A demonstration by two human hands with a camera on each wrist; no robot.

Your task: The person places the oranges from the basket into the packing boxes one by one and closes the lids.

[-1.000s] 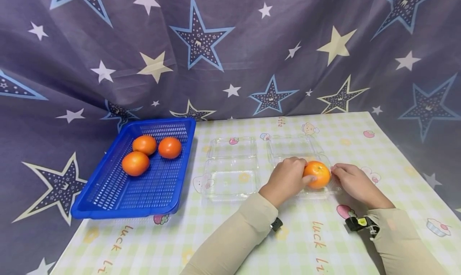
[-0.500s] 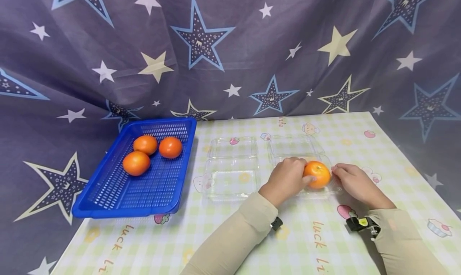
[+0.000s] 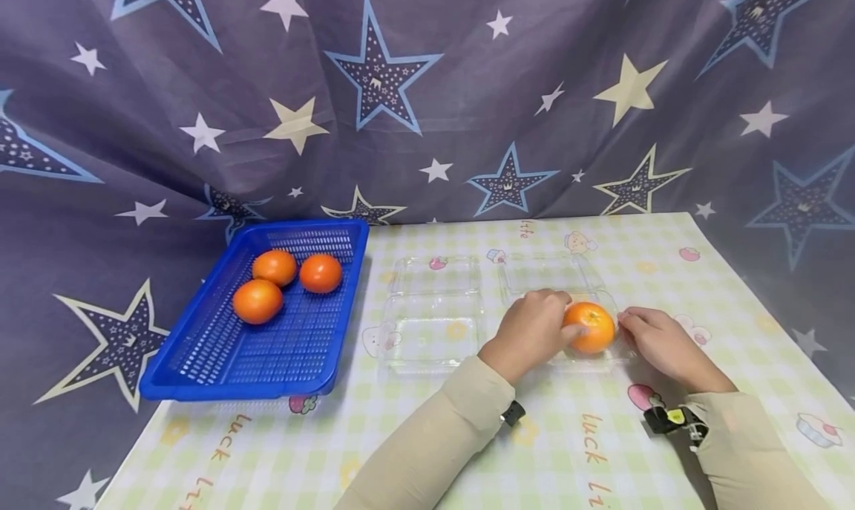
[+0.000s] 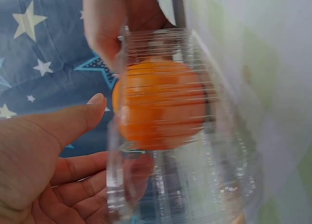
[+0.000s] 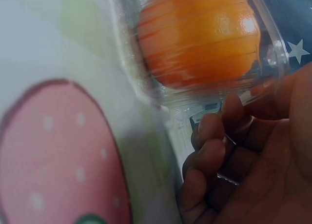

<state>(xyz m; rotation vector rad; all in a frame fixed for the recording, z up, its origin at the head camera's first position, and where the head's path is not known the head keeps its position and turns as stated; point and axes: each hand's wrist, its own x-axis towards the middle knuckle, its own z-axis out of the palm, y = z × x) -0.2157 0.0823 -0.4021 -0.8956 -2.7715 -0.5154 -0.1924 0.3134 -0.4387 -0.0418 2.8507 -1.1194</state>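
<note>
Blue perforated plastic basket point(image 3: 220, 347) far left on the checked tablecloth point(image 3: 414, 436), three orange tomatoes in its far half: front one point(image 3: 257, 301), back one point(image 3: 274, 266), right one point(image 3: 320, 272). Next right, an open clear plastic clamshell box point(image 3: 430, 317), nothing in it. Right of that, a second clear clamshell point(image 3: 544, 272), lid flap lying open toward the backdrop, with a fourth tomato point(image 3: 588, 327) sitting in its near tray. Left hand point(image 3: 531, 332) is at the tray's left side, fingers curled over the near-left wall and thumb tip touching the tomato; left wrist view shows the thumb point(image 4: 73, 121) beside the ribbed wall with the tomato point(image 4: 161, 104) behind the plastic. Right hand point(image 3: 657, 343) is at the tray's right edge, fingers bent and pinching the rim; right wrist view shows fingertips point(image 5: 214, 151) against the wall under the tomato point(image 5: 200, 38). Starred dark cloth backdrop point(image 3: 427, 87) behind everything.
</note>
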